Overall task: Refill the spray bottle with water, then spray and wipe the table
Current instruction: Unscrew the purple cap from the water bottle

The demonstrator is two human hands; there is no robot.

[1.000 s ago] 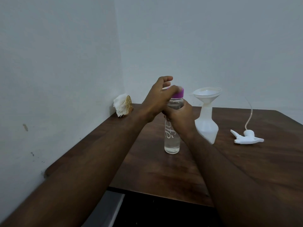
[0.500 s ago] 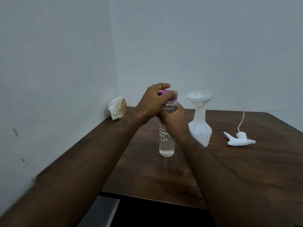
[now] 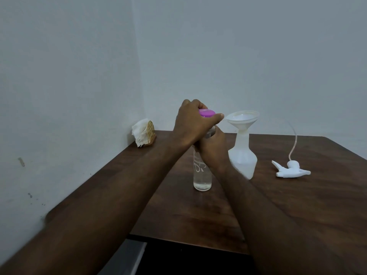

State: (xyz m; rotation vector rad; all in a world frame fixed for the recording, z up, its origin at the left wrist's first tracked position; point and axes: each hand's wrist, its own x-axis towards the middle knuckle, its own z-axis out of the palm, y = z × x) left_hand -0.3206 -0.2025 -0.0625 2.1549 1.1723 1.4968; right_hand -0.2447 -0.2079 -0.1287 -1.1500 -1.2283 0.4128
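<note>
Against the frame half a second back, we note the left hand has turned on the purple cap; fingers clamp it from above, thumb now pointing right. The right hand stays wrapped round the neck of the clear water bottle, which stands upright on the dark wood table. White script runs down the bottle; we cannot read it. Just right stands the white spray bottle with a funnel in its mouth; its trigger head lies further right. Napkin holder at the corner of bare pale walls.
</note>
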